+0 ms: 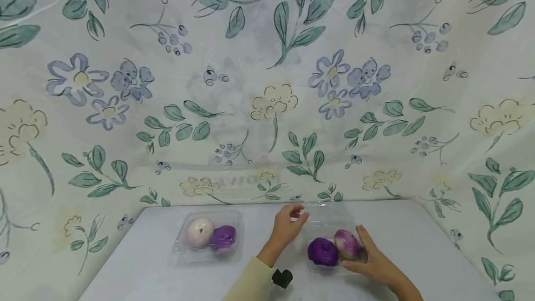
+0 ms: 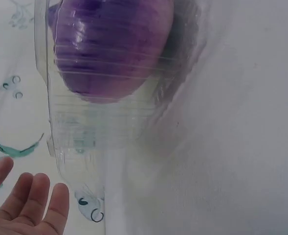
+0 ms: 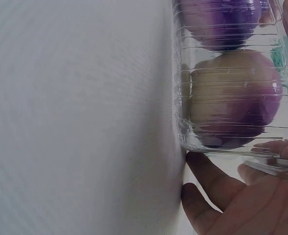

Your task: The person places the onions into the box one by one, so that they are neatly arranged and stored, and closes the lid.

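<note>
A clear plastic clamshell box (image 1: 318, 270) stands on the right of the table, its clear lid (image 1: 330, 213) folded open toward the back. Inside sit a dark purple round vegetable (image 1: 322, 251) and a purple-and-white turnip (image 1: 347, 244). My left hand (image 1: 288, 223) hovers beside the lid's left edge, fingers loosely bent and holding nothing; in the left wrist view its fingers (image 2: 33, 200) are apart from the box. My right hand (image 1: 376, 261) spreads around the box's right end, with fingertips (image 3: 197, 159) right at its lower edge.
Left on the white table (image 1: 146, 254) sits another clear box (image 1: 179, 247), lid down, with a pale round vegetable (image 1: 199, 232) and a purple one (image 1: 223, 238) inside. A small black piece (image 1: 282, 278) shows by the left sleeve. Behind hangs a floral-patterned sheet (image 1: 238, 161).
</note>
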### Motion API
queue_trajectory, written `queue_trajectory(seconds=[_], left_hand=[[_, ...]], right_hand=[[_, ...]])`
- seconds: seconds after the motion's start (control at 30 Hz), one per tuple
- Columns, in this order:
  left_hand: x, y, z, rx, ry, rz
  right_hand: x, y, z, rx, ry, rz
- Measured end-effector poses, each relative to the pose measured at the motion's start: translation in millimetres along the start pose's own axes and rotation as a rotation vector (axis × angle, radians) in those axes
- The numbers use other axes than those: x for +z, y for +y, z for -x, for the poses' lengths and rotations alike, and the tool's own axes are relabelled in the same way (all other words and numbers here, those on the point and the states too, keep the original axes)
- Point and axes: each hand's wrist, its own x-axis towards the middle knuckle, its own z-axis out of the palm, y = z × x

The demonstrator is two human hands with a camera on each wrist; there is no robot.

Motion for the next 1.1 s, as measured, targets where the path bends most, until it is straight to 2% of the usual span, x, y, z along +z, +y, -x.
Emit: queue_trajectory(seconds=[0.23, 0.47, 0.6, 0.8, 1.0, 1.1], left_hand=[[-1.1, -8.6, 1.1, -0.026, -0.038, -0.042], [0.8, -13.7, 8.1, -0.114, -0.129, -0.080], [-0.5, -12.8, 4.8, -0.140, -0.122, -0.088], [-3.4, -10.5, 1.8, -0.263, -0.130, -0.024], [-4.1, -11.4, 2.0, -0.329, -0.157, 0.017], [-4.3, -11.9, 2.3, -0.380, -0.193, 0.063]], right_hand=[[1, -3, 1.2, 0.010, 0.003, 0.009], [3, 4, 2.2, 0.030, -0.013, 0.006], [1, 2, -1.1, 0.005, -0.002, 0.025], [1, -3, -1.8, -0.015, 0.008, 0.040], [1, -3, -0.6, -0.017, 0.004, 0.029], [2, -2, 0.4, -0.016, 0.003, 0.025]])
